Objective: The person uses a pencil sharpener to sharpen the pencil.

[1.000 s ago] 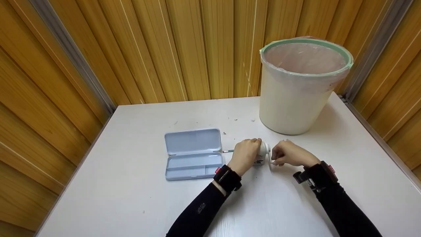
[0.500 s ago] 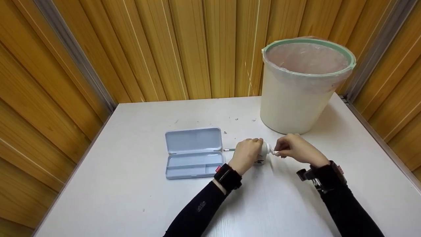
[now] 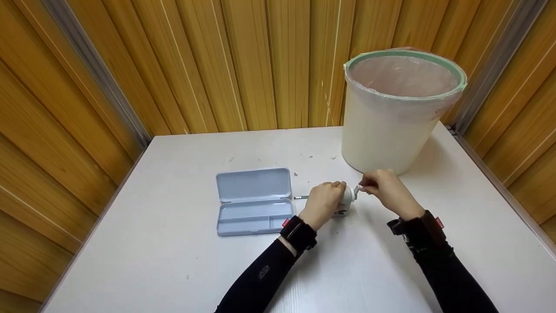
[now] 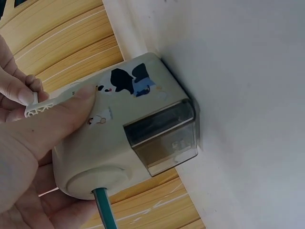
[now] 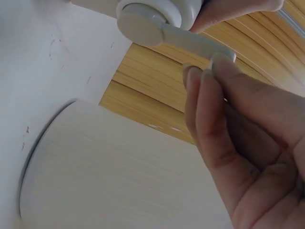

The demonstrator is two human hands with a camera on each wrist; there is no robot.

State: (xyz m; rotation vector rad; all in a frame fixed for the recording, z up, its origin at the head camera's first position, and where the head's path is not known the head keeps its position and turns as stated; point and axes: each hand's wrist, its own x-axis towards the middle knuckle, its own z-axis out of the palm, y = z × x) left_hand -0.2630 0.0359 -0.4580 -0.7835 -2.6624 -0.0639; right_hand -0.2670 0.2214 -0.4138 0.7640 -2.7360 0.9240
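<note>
Pencil sharpener (image 4: 119,121) holding a green pencil (image 4: 106,210) rests on a desk (image 3: 182,269), gripped by a person's left hand (image 3: 322,202) while the right hand (image 3: 388,191) pinches its crank (image 5: 193,42).

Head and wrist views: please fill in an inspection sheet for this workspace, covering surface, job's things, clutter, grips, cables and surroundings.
Surface: white table, a few small specks
Job's things: pencil sharpener, green pencil in its opening, crank on the opposite side
Clutter: open blue-grey pencil case; bin with green rim and clear liner
Grips: left grip holds the pencil sharpener; right grip pinches the crank's end
Cables: nothing seen
Surroundings: wood-look panel walls behind and at both sides
</note>
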